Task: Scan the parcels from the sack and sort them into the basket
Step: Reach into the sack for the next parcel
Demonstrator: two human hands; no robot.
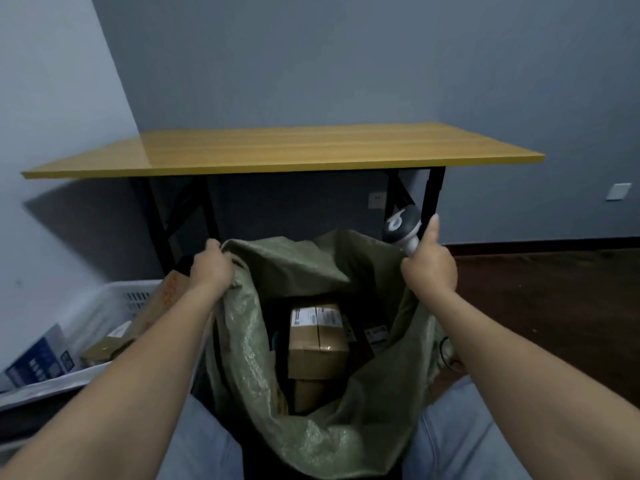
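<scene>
Hands grip sack (311, 427) rim, left hand (212, 269) fisted on cloth. Right hand (429, 268) closed on scanner (403, 227) plus rim (boxes (318, 337) inside).

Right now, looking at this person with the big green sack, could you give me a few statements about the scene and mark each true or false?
1. Both hands hold the sack open. True.
2. The right hand also grips a scanner. True.
3. The sack is empty. False: a cardboard parcel lies inside.
4. The basket stands on the table. False: it sits low, beside the left hand.
5. The basket holds parcels. True.
</scene>
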